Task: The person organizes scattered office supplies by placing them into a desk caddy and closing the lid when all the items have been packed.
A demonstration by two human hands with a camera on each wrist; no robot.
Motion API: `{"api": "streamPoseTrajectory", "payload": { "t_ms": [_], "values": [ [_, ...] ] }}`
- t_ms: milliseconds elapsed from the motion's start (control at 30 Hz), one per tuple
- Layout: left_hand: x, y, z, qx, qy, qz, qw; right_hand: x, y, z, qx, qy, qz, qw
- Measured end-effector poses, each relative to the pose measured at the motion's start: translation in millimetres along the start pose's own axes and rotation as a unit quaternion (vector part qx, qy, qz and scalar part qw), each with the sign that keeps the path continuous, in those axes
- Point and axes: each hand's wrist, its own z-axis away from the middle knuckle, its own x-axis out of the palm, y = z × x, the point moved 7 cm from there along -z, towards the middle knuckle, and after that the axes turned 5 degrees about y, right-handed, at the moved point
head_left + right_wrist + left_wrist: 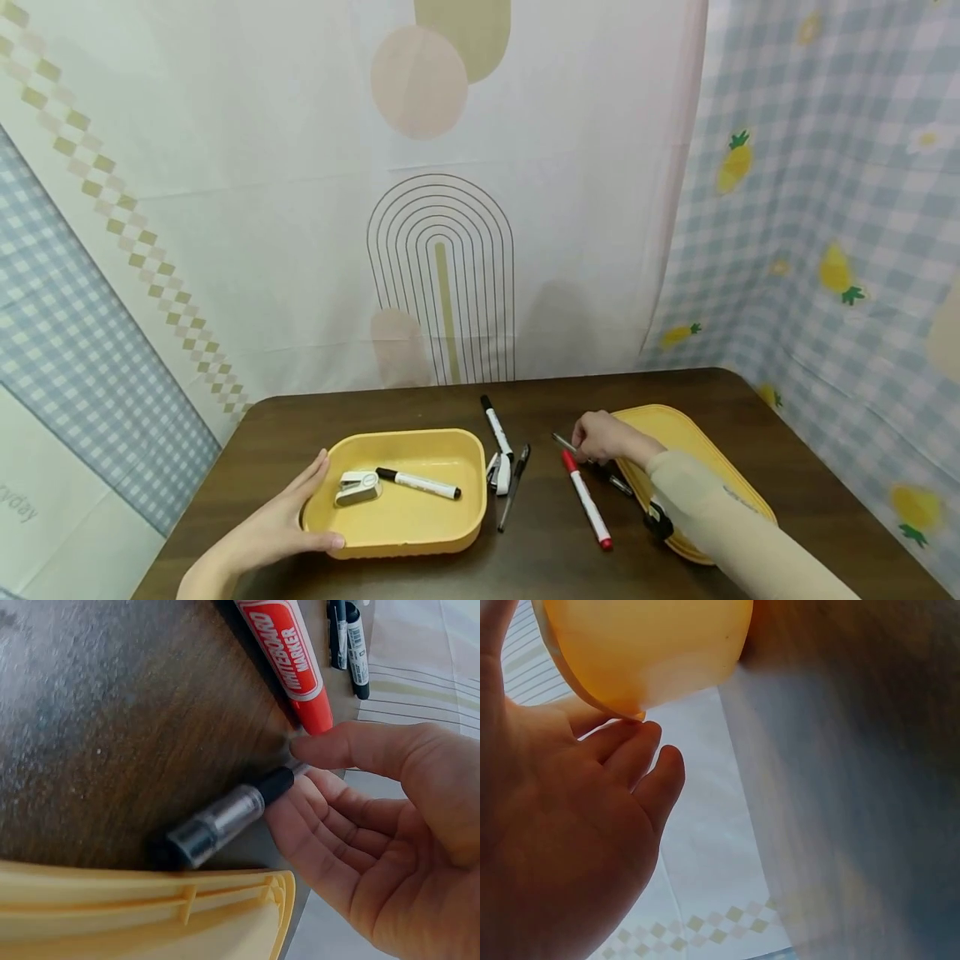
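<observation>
My left hand (273, 525) grips the left end of a yellow plastic box (401, 546), thumb at the front rim and fingers round the side. In the left wrist view, the fingers touch the box's wall (652, 652). A white-and-grey stapler (358, 489) and a black-capped white marker (420, 482) lie in the box. My right hand (603, 437) pinches a clear-barrelled pen with a black part (229, 817) between thumb and fingers, low over the table. Close beside the fingertips lies a red whiteboard marker (587, 500).
Right of the box lie another black-capped marker (497, 427), a small white-and-black object (501, 473) and a black pen (514, 487). A yellow lid (660, 421) lies under the right forearm on the brown table (315, 417). Patterned curtains (300, 250) stand behind.
</observation>
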Motion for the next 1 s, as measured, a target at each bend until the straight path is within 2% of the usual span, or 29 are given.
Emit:
{"api": "streamPoseTrajectory", "payload": {
  "t_ms": [200,500,833,1000],
  "values": [
    [5.9,-0.4,3.8,-0.005,-0.012,0.015,0.9998,3.6,0.0,0.8,-0.006,0.009,0.007,1.000],
    [1.0,0.0,1.1,-0.001,-0.006,0.004,1.0000,-0.7,-7.1,-4.2,-0.037,0.015,0.011,0.999],
    [2.3,0.0,-0.8,-0.002,-0.009,0.034,0.9994,-32.9,-19.8,-13.4,-0.077,0.039,0.018,0.996],
    [0.9,0.5,-1.7,0.001,0.000,0.010,0.9999,-50.6,-25.4,-16.2,-0.083,0.043,0.000,0.996]
  ]
}}
